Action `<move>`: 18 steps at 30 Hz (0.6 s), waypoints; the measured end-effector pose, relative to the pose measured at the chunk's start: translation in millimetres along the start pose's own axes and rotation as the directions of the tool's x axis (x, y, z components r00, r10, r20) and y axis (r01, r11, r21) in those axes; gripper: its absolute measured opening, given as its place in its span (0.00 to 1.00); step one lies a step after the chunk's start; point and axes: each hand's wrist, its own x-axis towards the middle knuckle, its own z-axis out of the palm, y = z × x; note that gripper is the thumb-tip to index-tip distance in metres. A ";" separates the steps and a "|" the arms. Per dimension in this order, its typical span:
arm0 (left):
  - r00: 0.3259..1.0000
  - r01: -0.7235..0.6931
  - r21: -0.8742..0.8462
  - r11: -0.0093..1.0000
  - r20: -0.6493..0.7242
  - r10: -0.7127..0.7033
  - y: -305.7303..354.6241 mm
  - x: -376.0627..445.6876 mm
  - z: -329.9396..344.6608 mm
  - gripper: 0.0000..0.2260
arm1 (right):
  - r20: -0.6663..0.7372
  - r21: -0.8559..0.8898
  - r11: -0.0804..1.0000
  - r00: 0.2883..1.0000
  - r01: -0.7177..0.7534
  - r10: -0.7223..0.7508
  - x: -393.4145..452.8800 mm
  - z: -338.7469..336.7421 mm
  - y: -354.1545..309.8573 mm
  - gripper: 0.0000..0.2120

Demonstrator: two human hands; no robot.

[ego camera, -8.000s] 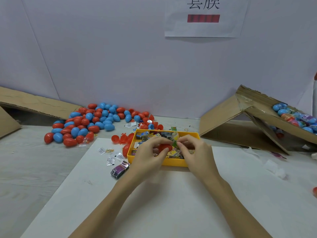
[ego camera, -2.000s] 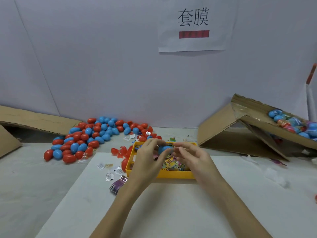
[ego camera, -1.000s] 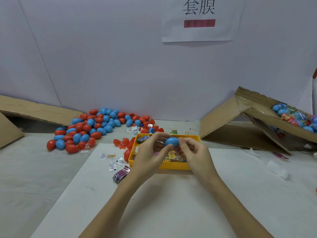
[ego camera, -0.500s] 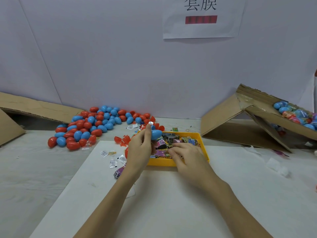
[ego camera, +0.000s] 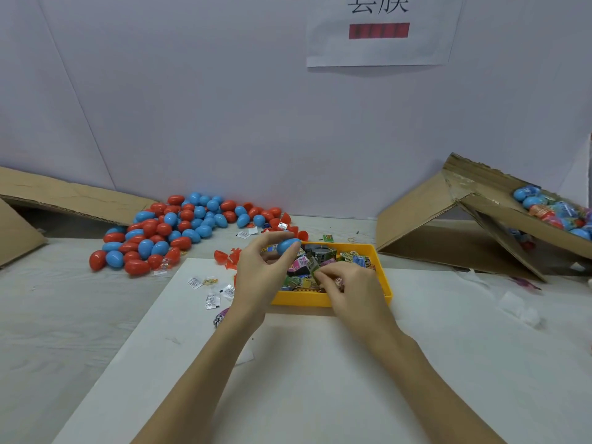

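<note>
The wall sign shows two Chinese characters cut off at the top, above a red bar; I can't read them whole. My hands are apart over the yellow tray. My left hand grips a closed blue egg above the tray's far left corner. My right hand pinches a small packet inside it. I judge this egg is filled; next it goes aside, and the packet needs an open shell.

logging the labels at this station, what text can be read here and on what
"套膜", tops cut by the frame edge: white paper sign on the wall.
Red bar under it: blurred, unreadable.
Packets in the yellow tray: print too small.
White sachets on the table: too small.
Green slip behind the tray: unreadable.
Blue egg in the left hand: no text shows.
</note>
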 end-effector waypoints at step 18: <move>0.855 -0.483 0.408 0.775 0.411 0.316 0.8 -13.0 4.4 0.19 | -0.081 0.362 0.907 0.962 -0.216 0.261 2.5 -10.0 4.9 0.07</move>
